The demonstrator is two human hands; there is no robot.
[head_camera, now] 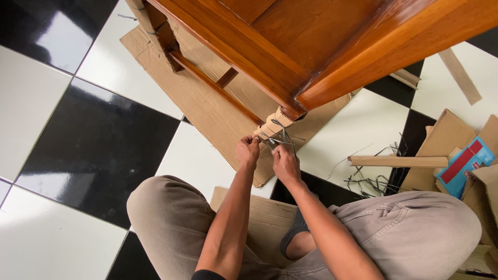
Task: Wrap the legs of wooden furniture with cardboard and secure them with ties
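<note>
Your left hand (247, 150) and right hand (285, 162) both pinch the thin straps (277, 139) tight at the cardboard-wrapped table leg (275, 123).

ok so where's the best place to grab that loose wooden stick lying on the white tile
Probably at the middle of the wooden stick, from above. It lies flat and level, with cardboard scraps at its right end and dark strapping tangled under its left part.

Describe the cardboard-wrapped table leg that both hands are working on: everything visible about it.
The wrapped leg is the near corner leg of a glossy brown wooden table. Tan corrugated cardboard covers it, bound with thin dark straps. It runs down to a flat cardboard sheet on the tiled floor. The left hand pinches a strap at its base; the right hand grips straps beside it.
</note>
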